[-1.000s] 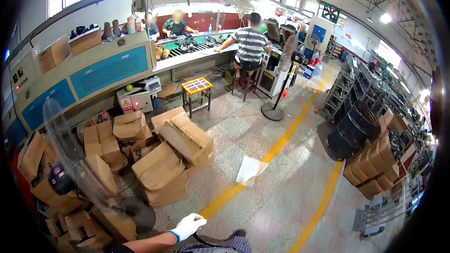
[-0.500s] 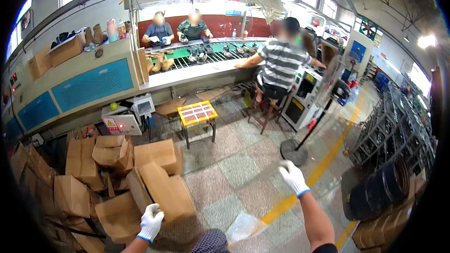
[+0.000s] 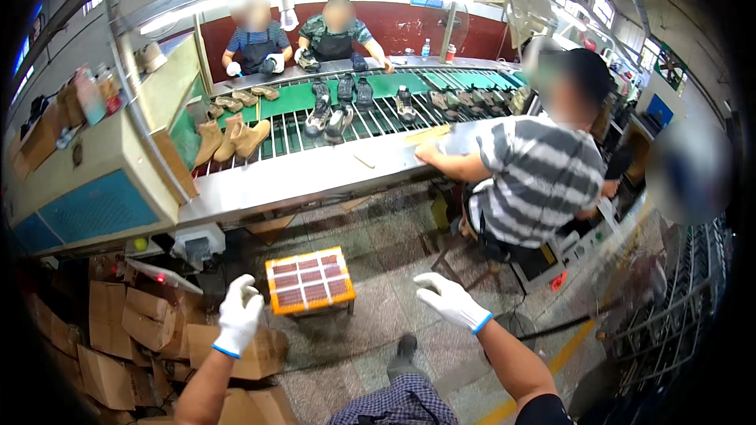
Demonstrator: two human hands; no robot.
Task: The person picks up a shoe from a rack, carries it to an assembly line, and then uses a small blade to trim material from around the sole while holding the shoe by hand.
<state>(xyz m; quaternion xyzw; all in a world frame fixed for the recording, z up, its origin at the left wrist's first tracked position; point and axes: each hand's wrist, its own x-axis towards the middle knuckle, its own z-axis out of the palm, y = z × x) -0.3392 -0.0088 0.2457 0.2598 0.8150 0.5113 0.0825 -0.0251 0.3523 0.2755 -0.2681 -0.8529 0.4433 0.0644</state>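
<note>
Tiled floor [image 3: 382,307] lies below a long counter [image 3: 307,167] bearing shoes [image 3: 318,110], across the upper half of the frame. Orange-topped stool [image 3: 312,280] stands left of centre; its top's long axis runs nearly left-right, right end slightly higher. Gloved left hand [image 3: 240,313] and right hand [image 3: 449,301] flank it, empty, fingers loosely bent. Since the preceding frame, the left hand has moved from the cardboard boxes [image 3: 109,375] toward the stool.
</note>
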